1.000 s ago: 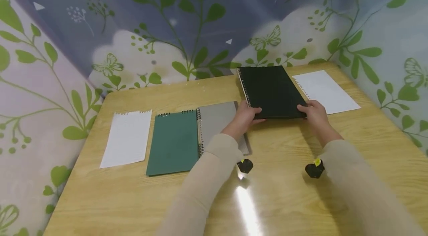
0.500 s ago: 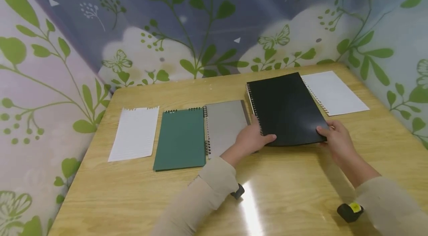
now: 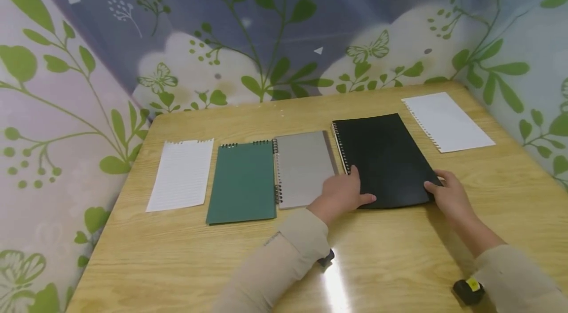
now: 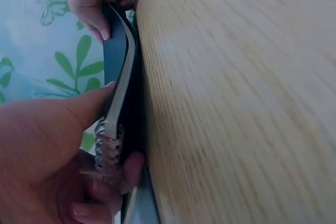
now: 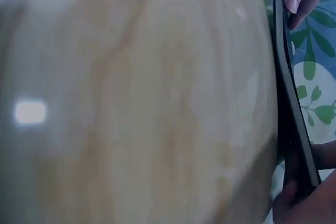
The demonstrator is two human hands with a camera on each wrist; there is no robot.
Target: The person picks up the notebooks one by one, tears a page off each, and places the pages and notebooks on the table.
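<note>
A black spiral notebook point(image 3: 383, 160) lies between my two hands, its coil along the left side. My left hand point(image 3: 343, 192) grips its near left corner, thumb on the cover. In the left wrist view, fingers of that hand curl under the metal coil point(image 4: 108, 148). My right hand point(image 3: 452, 199) pinches the near right corner, with the thumb on top and fingers beneath. The near edge bows down between the hands, close to the tabletop. Just left of it lies a grey spiral notebook point(image 3: 303, 167), its lower right corner hidden behind my left hand.
A green notebook point(image 3: 244, 182) with a top coil lies against the grey one. Farther left is a lined torn sheet point(image 3: 181, 175). A blank torn sheet point(image 3: 449, 122) lies at the back right. Patterned walls border the wooden table point(image 3: 177, 263).
Both hands have brought the black notebook nearer to me and lower, beside the grey notebook. It no longer lies next to the blank sheet's torn edge. The head view has shifted slightly.
</note>
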